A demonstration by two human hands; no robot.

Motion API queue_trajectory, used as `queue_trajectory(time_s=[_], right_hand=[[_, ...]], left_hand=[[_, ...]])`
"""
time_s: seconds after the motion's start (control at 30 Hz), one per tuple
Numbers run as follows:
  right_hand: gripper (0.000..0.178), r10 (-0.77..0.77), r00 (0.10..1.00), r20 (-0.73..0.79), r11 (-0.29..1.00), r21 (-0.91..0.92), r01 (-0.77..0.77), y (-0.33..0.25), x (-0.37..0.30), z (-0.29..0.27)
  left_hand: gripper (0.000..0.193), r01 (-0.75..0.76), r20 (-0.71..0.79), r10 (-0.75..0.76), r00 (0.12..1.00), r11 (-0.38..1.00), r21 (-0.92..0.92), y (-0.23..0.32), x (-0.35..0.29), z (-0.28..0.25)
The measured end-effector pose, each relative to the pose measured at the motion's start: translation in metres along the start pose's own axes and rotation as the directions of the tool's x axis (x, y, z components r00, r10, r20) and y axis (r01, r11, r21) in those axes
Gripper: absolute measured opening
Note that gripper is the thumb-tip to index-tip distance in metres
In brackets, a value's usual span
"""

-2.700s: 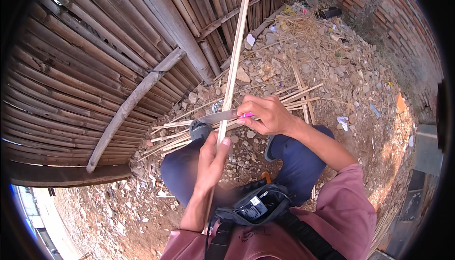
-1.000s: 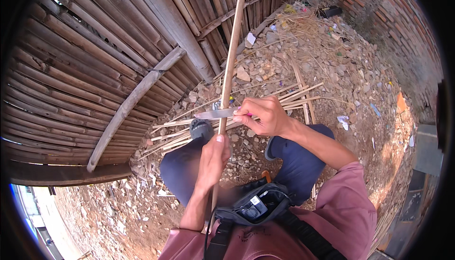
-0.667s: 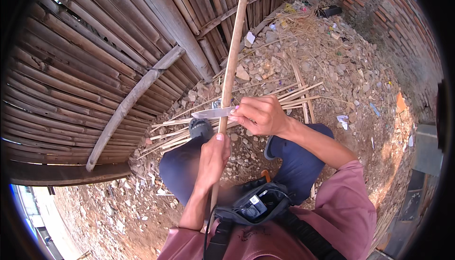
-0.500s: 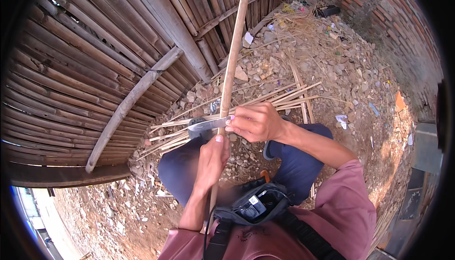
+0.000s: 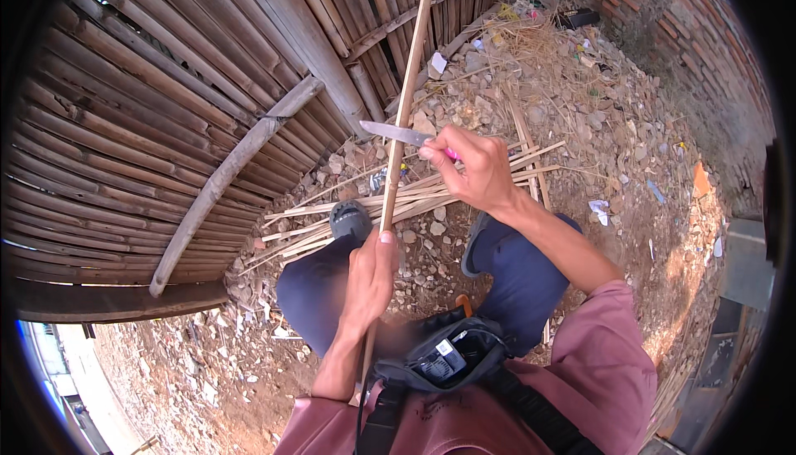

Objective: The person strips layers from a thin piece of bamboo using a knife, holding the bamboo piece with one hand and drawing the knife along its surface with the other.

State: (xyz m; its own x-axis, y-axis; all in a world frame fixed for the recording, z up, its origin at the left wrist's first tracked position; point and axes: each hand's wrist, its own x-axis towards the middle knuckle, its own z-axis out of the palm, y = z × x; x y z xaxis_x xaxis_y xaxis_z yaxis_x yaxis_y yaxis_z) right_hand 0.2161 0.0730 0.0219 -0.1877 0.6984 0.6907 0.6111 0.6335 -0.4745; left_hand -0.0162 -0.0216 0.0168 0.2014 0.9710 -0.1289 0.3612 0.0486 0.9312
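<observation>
Head view: the left hand (image 5: 371, 279) is closed round a long wooden strip (image 5: 410, 73) above loose sticks (image 5: 423, 199), apparently to steady it. The right hand (image 5: 479, 169) pinches the knife (image 5: 383, 130) near the blade's base, probably for control, blade crossing the strip.

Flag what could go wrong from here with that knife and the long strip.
The knife crosses the long strip above the bare left hand; if it slipped downward, it could cut those fingers. The right hand is bare too, gripping close to the blade, so its fingers might slide onto the edge. The strip's lower part runs back toward the torso, so a hard push could jab the person.
</observation>
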Motion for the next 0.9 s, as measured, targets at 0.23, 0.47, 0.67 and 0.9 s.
queue_trajectory(time_s=[0.23,0.47,0.67,0.9], right_hand=[[0.02,-0.158,0.984,0.082,0.986,0.067,0.152,-0.005,-0.009,-0.003],[0.019,-0.181,0.965,0.189,0.979,0.125,0.16,-0.012,-0.014,0.002],[0.018,0.291,0.917,0.272,0.775,0.496,-0.392,-0.008,-0.007,-0.002],[0.019,0.442,0.824,0.356,0.655,0.499,-0.567,-0.003,0.0,-0.005]], left_hand=[[0.039,0.003,-0.023,-0.003,1.0,1.0,-0.026,0.004,-0.001,0.002],[0.029,0.005,-0.067,-0.008,0.998,0.999,-0.049,0.001,0.0,0.002],[0.03,0.012,-0.069,-0.019,0.997,0.996,-0.089,-0.002,-0.002,0.001],[0.024,0.006,-0.078,-0.011,0.997,0.998,-0.065,0.0,-0.001,0.002]])
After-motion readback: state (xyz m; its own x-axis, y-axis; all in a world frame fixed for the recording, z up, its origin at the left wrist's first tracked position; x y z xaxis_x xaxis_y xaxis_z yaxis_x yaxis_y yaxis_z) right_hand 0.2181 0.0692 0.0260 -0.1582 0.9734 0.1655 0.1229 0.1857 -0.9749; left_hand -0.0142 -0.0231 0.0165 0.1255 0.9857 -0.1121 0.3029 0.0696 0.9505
